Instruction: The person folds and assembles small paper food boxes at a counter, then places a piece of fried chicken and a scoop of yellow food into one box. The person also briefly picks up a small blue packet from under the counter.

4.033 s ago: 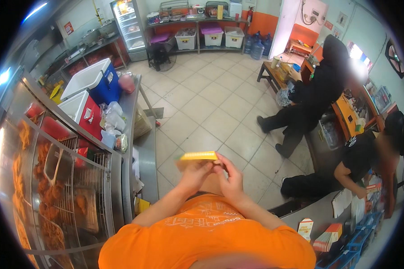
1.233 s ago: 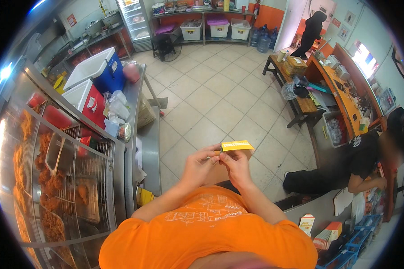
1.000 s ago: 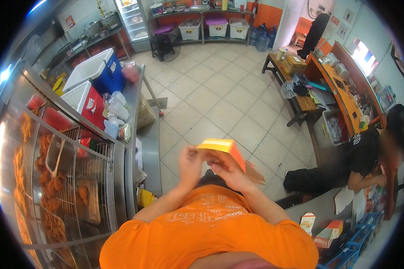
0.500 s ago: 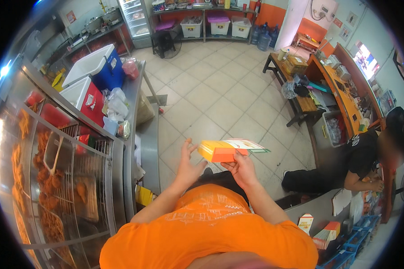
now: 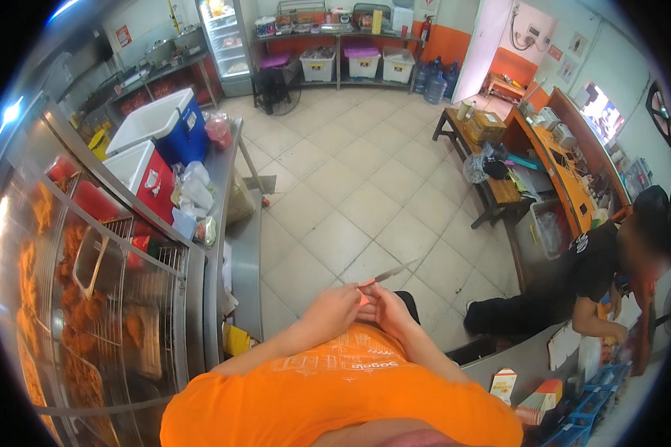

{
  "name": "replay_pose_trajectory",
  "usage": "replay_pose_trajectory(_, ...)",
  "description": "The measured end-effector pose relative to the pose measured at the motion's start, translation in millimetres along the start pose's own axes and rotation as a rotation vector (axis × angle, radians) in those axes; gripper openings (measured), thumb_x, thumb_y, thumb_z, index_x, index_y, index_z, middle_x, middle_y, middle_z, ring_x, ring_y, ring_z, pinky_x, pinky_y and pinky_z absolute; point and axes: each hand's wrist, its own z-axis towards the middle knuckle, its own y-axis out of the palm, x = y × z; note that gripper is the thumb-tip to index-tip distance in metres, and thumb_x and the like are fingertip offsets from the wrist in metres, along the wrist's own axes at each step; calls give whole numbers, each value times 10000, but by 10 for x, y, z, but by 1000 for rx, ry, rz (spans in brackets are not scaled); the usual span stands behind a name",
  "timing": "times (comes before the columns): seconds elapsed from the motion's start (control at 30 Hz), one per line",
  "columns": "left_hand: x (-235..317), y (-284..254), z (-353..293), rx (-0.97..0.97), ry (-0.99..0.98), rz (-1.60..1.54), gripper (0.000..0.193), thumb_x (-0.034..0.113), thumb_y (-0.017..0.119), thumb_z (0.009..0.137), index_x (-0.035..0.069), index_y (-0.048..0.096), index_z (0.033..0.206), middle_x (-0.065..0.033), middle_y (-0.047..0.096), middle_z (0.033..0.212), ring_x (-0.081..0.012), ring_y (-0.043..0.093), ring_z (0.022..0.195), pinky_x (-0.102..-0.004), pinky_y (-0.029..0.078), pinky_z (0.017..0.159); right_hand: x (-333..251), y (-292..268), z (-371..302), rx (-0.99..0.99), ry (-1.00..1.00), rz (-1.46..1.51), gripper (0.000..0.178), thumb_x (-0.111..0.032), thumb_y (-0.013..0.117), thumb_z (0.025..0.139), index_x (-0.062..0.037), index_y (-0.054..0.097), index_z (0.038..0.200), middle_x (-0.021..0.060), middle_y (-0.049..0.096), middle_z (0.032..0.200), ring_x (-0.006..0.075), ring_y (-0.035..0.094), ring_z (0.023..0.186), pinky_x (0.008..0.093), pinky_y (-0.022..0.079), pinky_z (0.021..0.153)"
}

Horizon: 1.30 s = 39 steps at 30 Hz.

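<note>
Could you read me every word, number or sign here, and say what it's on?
I won't copy printed wording, but here is where it stands:
Orange shirt: white lettering, partly legible.
White carton at lower right: coloured lettering, small and soft.
Black shirt at right: white print, too blurred.
Wall papers: too small.
White bins: markings too small.
Held carton: nearly edge-on, no readable print.

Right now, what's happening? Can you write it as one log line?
left hand: touching orange carton | right hand: holding it | carton view: mostly hidden by hands | nearby: person in black leaning at counter
</note>
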Motion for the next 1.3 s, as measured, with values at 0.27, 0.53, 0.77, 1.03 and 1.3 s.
replay_pose_trajectory(0.27, 89, -133, -18, 9, 247, 75, 159, 131, 713, 927, 35, 655, 1039, -156, 722, 1131, -381, 704, 973, -464, 581, 822, -271, -156, -54, 195, 149, -198, 383, -326, 570, 1051, 4, 680, 1212, 152, 733, 1168, 241, 715, 1041, 374, 584, 860)
replay_pose_trajectory(0.53, -148, -79, -20, 162, -19, -159, 211, 110, 742, 945, 14, 701, 1128, -171, 733, 1167, -360, 718, 1004, -397, 588, 869, -136, -111, 120, 377, -380, -588, 207, -147, 713, 1000, 15, 735, 1126, 75, 778, 992, 181, 750, 874, 307, 598, 755)
replay_pose_trajectory(0.77, -139, 21, 131, 410, -437, -891, 181, 123, 661, 1054, -5, 698, 1176, -96, 742, 1125, -167, 708, 1032, -330, 583, 884, 77, 205, 236, 334, -839, -1079, 316, -241, 716, 1003, -30, 729, 1238, 92, 753, 1131, 230, 712, 1038, 386, 547, 886)
replay_pose_trajectory(1.03, -75, -43, 172, 394, -562, -1142, 220, 146, 644, 1064, 0, 694, 1221, -86, 741, 1122, -154, 700, 1020, -325, 573, 891, 103, 339, 301, 354, -463, -422, 433, -294, 767, 981, -25, 645, 1299, 77, 691, 1222, 174, 668, 1117, 350, 551, 943)
replay_pose_trajectory(1.3, -111, 29, 228, 326, -409, -852, 241, 100, 659, 1033, -19, 737, 1228, -98, 760, 1191, -151, 698, 1054, -310, 548, 941, 69, 302, 182, 316, -477, -397, 390, -274, 755, 997, -22, 660, 1279, 71, 697, 1193, 148, 667, 1059, 328, 547, 897)
